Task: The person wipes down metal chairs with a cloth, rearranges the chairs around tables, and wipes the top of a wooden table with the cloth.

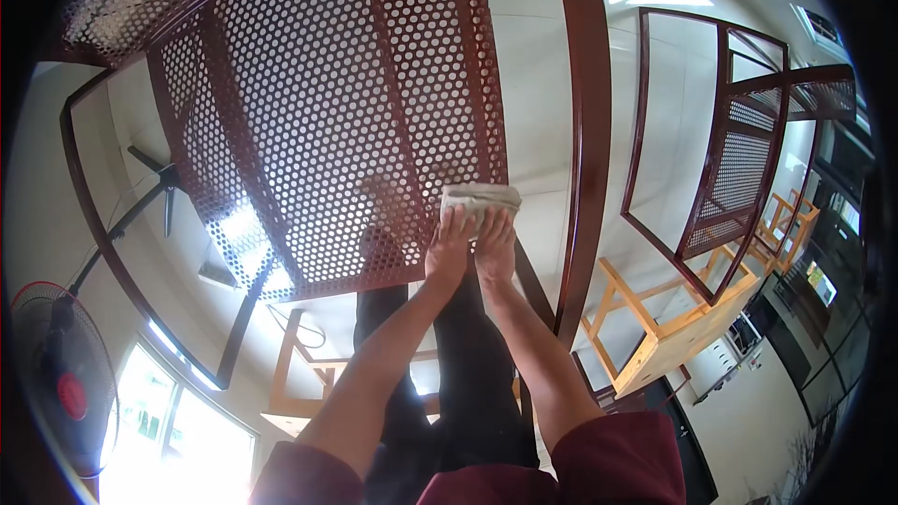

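Observation:
A folded pale beige cloth (481,194) lies at the near right corner of a brown perforated metal seat (323,122). My left hand (448,245) grips the cloth's near left side. Right beside it, my right hand (495,245) has its fingers bent over the near right side. Both thumbs are close together, and the cloth hides part of the seat edge. Faint reflections show on the seat's glossy surface.
A brown metal bar (585,131) runs along the right of the seat, and a curved armrest (89,215) along the left. A pedestal fan (65,379) stands at far left. At right are another metal bench (744,164) and a wooden stool (678,341).

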### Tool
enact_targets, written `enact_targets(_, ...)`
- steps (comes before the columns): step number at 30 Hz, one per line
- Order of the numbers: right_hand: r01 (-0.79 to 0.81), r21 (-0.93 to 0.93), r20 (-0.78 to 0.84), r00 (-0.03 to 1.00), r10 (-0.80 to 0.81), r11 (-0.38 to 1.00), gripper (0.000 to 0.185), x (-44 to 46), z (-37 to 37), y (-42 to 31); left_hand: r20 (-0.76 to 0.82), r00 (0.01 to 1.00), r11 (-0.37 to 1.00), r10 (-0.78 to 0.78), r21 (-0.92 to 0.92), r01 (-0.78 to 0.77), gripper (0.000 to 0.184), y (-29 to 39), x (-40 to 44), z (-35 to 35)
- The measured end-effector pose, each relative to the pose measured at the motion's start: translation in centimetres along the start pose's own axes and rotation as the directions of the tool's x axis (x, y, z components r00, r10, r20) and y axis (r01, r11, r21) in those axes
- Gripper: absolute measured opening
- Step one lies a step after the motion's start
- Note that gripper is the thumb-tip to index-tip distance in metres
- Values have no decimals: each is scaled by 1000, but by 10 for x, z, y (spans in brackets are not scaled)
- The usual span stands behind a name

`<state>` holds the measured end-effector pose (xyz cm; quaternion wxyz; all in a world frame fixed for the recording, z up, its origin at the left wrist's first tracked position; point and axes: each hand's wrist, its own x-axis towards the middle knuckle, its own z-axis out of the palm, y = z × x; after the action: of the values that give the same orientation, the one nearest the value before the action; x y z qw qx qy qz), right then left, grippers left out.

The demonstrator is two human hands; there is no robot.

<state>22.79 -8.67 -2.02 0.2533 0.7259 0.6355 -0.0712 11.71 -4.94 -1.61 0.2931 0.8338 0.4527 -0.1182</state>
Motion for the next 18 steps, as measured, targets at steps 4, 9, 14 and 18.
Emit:
enact_targets(4, 12, 18, 50, 999, -13, 1000, 51, -63, 13, -4, 93, 995, 999, 34, -26, -32, 56, 14, -50, 31)
enact_targets(9, 95, 106, 56, 993, -102, 990, 50, -101, 13, 5, 64, 998, 978, 2, -206, 11, 55, 25, -87, 33)
enact_targets(14, 54, 167, 200, 976, -87, 985, 48, -115, 6, 1, 269, 961, 853, -68, -483, 196, 47, 28, -101, 17)
enact_targets(18, 56, 292, 455, 870, -190, 955, 36, -100, -21, 6, 341, 938, 780, -63, -569, 260, 44, 15, -111, -2)
